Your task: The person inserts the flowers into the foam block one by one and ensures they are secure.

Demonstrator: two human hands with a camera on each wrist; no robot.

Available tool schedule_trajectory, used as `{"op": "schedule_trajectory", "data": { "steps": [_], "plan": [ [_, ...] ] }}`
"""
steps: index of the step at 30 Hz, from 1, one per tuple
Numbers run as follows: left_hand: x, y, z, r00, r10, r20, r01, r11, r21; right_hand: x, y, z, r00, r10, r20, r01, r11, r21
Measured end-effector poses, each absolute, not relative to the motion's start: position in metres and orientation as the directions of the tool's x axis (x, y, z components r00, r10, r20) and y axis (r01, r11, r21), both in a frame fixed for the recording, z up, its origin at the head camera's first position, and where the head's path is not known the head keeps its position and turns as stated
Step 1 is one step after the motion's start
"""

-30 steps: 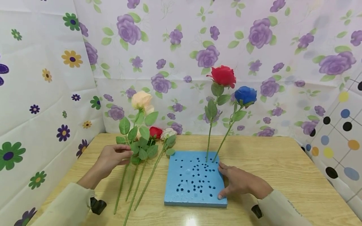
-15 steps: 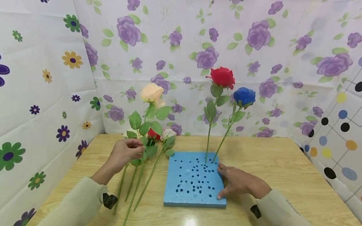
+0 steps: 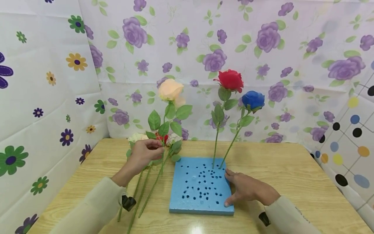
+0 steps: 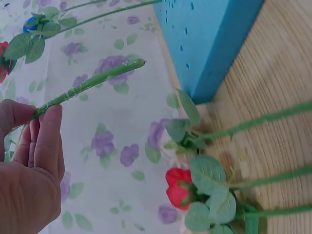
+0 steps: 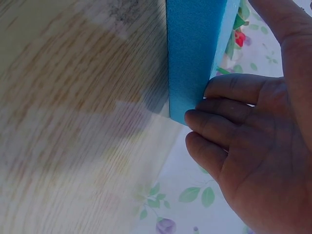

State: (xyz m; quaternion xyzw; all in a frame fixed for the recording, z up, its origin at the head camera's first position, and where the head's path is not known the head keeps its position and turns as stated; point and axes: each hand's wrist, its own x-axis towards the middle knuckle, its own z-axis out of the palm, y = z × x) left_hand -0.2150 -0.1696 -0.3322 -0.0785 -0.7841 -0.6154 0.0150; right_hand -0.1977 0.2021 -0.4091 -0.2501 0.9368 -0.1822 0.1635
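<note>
My left hand [image 3: 143, 155] pinches the green stem of a peach rose [image 3: 170, 89] between thumb and fingers, and holds it upright above the table. In the left wrist view the lower end of the stem [image 4: 97, 80] hangs free, apart from the foam block. My right hand [image 3: 248, 188] rests against the right side of the blue foam block [image 3: 179, 193], its thumb near the front corner. The right wrist view has the fingers [image 5: 214, 127] touching the block's edge. A red rose [image 3: 230, 80] and a blue rose [image 3: 253, 100] stand in the block's far right holes.
Left of the block, several roses lie on the wooden table [image 3: 280, 162], among them a cream rose [image 3: 137, 137] and a pale pink rose [image 3: 174, 139]. Many small holes dot the block. Patterned cloths [image 3: 193, 52] hang behind and at both sides.
My left hand has moved right with the peach rose, lifting it off the lying stems toward the block. My right hand has stayed at the block's side.
</note>
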Motion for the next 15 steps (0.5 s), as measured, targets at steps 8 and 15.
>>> {"op": "schedule_trajectory", "data": {
  "steps": [8, 15],
  "plan": [
    [-0.216, -0.15, -0.334, -0.982, 0.134, 0.134, 0.16, 0.201, 0.966, -0.198, 0.203, -0.408, -0.817, -0.533, -0.22, -0.412, 0.807, -0.423],
    [-0.218, -0.132, -0.335, -0.966, 0.157, 0.206, 0.237, 0.214, 0.948, -0.199, 0.202, -0.409, -0.821, -0.524, -0.228, -0.408, 0.817, -0.408]
  ]
}}
